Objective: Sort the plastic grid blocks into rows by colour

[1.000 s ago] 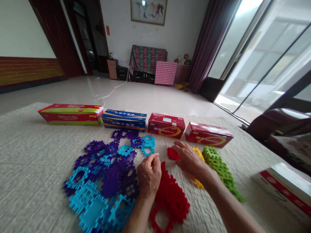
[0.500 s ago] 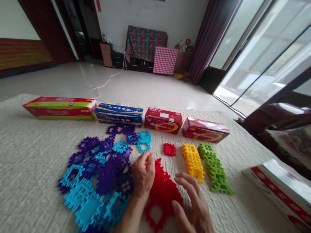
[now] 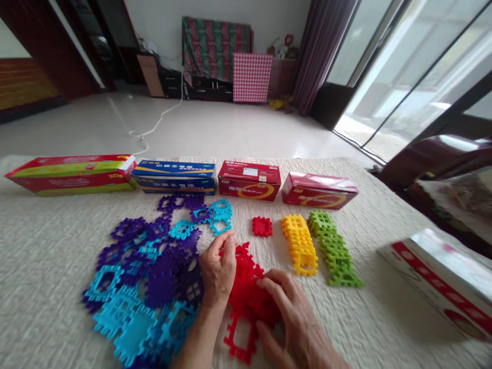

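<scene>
Red interlocking pieces [image 3: 246, 279]: heaped between my two grips, on the cream textured cloth [image 3: 369, 312]. My right grip [image 3: 282, 307] sits on the heap's right side, thumb and fingers spread apart, fingertips over the red edge; exact contact hard to tell. Frame-shaped red piece at the heap's near end, just left of my right thumb. My left grip [image 3: 217, 266] is at the heap's left edge, fingers curled in, thumb drawn against them; its inside is hidden from me.

Single red square [image 3: 262, 226]: apart from the heap, beyond both grips. Yellow pieces [image 3: 300, 246]: overlapping row, right of that square, beyond my right grip. Green pieces [image 3: 333, 251]: similar row, just right of the yellow. Purple pieces [image 3: 159, 284] and light-blue pieces [image 3: 134, 335]: mixed spread, left of my left grip.

Farther out, left to right: red-and-green box [image 3: 77, 177], blue box [image 3: 175, 178], two dark-red boxes [image 3: 249, 182], in a line. White box [image 3: 434, 282] with red band, far right, well apart from my right grip.
</scene>
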{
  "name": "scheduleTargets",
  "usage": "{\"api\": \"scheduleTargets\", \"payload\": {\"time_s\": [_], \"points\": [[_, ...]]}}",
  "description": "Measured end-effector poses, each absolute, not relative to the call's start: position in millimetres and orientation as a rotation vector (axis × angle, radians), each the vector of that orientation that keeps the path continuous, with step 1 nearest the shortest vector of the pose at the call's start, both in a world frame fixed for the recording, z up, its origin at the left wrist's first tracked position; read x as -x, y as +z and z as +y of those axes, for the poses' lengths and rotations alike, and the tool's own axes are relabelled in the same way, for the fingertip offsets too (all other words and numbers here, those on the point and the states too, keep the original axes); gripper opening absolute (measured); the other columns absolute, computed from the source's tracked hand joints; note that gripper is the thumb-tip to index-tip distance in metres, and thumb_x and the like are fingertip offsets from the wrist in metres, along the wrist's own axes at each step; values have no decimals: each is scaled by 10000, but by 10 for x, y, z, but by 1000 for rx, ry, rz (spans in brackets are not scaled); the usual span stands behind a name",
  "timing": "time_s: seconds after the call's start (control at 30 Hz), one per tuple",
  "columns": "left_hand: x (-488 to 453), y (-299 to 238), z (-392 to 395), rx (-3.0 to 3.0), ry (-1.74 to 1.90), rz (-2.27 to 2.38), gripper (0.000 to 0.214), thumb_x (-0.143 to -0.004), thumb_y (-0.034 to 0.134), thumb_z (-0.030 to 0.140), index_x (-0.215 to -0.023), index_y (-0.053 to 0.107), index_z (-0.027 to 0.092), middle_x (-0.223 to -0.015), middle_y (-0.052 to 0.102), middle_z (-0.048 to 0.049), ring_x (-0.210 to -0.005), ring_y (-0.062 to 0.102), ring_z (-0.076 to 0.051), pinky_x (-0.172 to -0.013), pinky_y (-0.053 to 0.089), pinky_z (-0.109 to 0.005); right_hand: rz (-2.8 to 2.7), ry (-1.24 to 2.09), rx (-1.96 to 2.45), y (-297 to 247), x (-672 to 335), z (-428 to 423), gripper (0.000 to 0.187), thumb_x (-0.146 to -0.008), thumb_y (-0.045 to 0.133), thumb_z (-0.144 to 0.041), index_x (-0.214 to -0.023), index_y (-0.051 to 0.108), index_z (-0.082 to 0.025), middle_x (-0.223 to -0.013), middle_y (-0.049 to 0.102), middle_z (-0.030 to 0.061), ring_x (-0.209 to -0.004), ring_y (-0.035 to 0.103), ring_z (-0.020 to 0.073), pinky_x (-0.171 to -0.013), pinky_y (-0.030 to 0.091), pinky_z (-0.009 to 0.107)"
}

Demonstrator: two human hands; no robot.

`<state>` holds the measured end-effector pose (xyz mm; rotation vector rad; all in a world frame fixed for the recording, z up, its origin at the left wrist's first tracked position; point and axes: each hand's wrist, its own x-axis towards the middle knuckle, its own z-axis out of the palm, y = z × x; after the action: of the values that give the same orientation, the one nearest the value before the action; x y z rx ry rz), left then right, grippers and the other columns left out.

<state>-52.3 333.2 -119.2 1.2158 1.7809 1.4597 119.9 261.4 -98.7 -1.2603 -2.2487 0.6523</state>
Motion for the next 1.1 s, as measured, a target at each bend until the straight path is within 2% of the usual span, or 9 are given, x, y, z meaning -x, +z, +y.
{"api": "scheduleTargets", "payload": {"time_s": [0.17,0.4,0.63,0.8,0.87,0.93,1.03,1.1], "points": [[539,-1181,3353,-1213,1453,1779,303,-846,501,369,-931,725,183,-795,753,-46,-740,703,-189,-696,543,-275,-2204,618,1241,-1048,-1218,2634,591,-746,603,-170,-1308,445,-261,-1315,485,102,-1192,508,266,-978,489,387],[520,-1185,3383,-1189,1469,1783,285,-834,510,351,-912,730,188,-789,756,-47,-738,708,-190,-688,541,-266,-2024,552,1183,-1096,-1266,2717,495,-813,649,-362,-1275,491,-276,-1262,596,84,-1151,584,256,-938,521,348],[519,-1197,3383,-1202,1472,1788,282,-834,515,356,-903,730,188,-791,758,-50,-722,707,-189,-685,539,-271,-1969,494,1286,-1147,-1324,2714,398,-904,480,-260,-1301,499,-245,-1235,643,80,-1120,624,230,-915,534,318],[522,-1204,3388,-1206,1458,1802,293,-829,516,359,-911,732,179,-825,761,-61,-745,710,-197,-690,540,-271,-1870,422,1380,-1295,-1334,2721,322,-933,419,-192,-1224,548,-243,-1023,716,52,-873,701,175,-768,573,254],[520,-1206,3388,-1204,1453,1799,299,-830,514,358,-926,731,176,-869,762,-69,-773,711,-202,-692,538,-271,-1877,397,1414,-1314,-1305,2734,360,-930,430,-192,-1279,511,-233,-1057,702,66,-907,693,183,-795,572,278],[517,-1202,3389,-1205,1447,1795,303,-833,510,356,-935,729,174,-879,762,-73,-786,711,-204,-702,536,-275,-1886,344,1433,-1307,-1269,2747,415,-915,448,-182,-1327,472,-221,-1173,652,94,-1039,651,208,-878,552,330],[515,-1190,3393,-1211,1435,1806,305,-833,506,355,-927,731,173,-859,762,-74,-785,710,-207,-711,531,-283,-1896,268,1389,-1275,-1238,2755,483,-870,454,-129,-1348,441,-195,-1363,502,129,-1257,501,246,-999,480,405],[514,-1182,3396,-1213,1435,1818,302,-828,504,350,-918,732,173,-845,762,-71,-779,710,-207,-710,530,-282,-1925,279,1347,-1255,-1242,2750,510,-836,421,-74,-1330,449,-199,-1408,446,121,-1306,445,239,-1032,452,412]]}}
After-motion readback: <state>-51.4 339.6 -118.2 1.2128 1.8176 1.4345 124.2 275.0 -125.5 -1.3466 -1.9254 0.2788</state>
